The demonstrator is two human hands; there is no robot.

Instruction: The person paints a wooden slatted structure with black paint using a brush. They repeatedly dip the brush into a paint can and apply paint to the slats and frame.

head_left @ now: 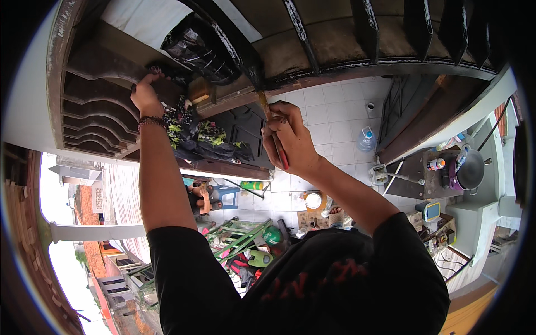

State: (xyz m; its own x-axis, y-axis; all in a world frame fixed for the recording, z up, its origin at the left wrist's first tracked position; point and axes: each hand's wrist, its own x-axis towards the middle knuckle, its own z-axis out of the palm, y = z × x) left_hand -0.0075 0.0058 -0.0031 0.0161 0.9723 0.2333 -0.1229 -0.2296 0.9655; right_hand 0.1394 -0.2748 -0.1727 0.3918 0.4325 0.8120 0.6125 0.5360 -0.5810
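Note:
My right hand (293, 137) is closed round a paintbrush (264, 103) with a red-ended handle. Its bristle end meets a dark wooden frame (254, 75) coated in wet-looking black, near the foot of an upright bar. Dark smears mark my right fingers. To the left, my raised left hand (147, 99) is closed at the edge of a brown wavy wooden slat (106, 67); its fingertips are partly hidden. Beside that wrist hangs a dark flowered cloth (187, 131). A container wrapped in black plastic (201, 50) stands between the two hands.
Far below lies a white tiled floor (318, 117) with a water bottle (366, 139), a white round lid or tub (313, 200) and a green folded metal frame (237, 237). At right, a wok (470, 168) rests on a table. Another person (204, 198) sits at lower left.

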